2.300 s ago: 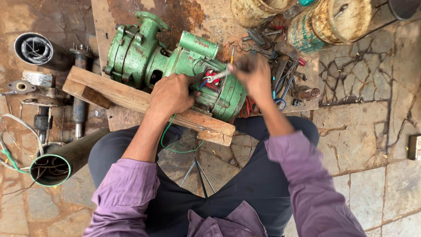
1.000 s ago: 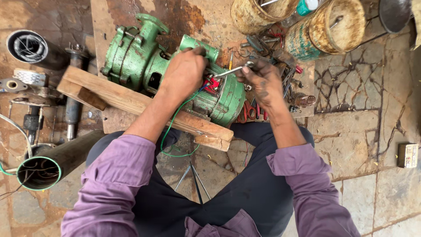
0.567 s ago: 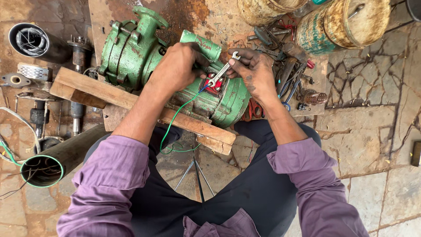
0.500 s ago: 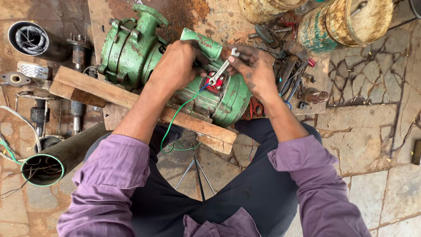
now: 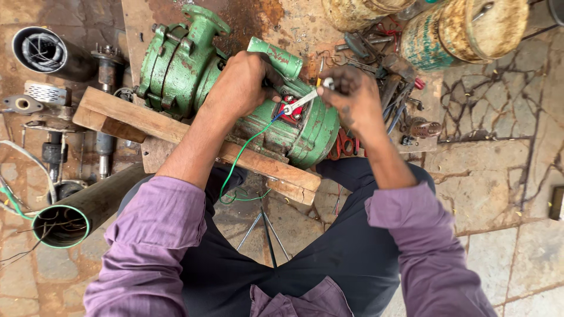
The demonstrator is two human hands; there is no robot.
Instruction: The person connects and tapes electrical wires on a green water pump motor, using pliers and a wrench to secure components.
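A green electric motor pump (image 5: pixel 182 64) lies on a wooden plank (image 5: pixel 153 126) in front of me. My left hand (image 5: pixel 244 82) rests on top of the motor body, beside its open red terminal block (image 5: pixel 292 114). My right hand (image 5: pixel 352 97) grips a small silver spanner (image 5: pixel 305 100) whose jaw sits on a terminal in the block. A green wire (image 5: pixel 241 158) runs from the terminals down over the plank towards my lap.
Rusty tins (image 5: pixel 464 29) and a heap of hand tools (image 5: pixel 388 70) lie behind the motor at right. At left are a dark steel pipe (image 5: pixel 82 205), a wound stator cylinder (image 5: pixel 44 53), shafts and small metal parts. The floor is cracked stone.
My right hand brought the spanner onto the terminal block and has turned it slightly. My left hand shifted from the plank side up onto the motor's top.
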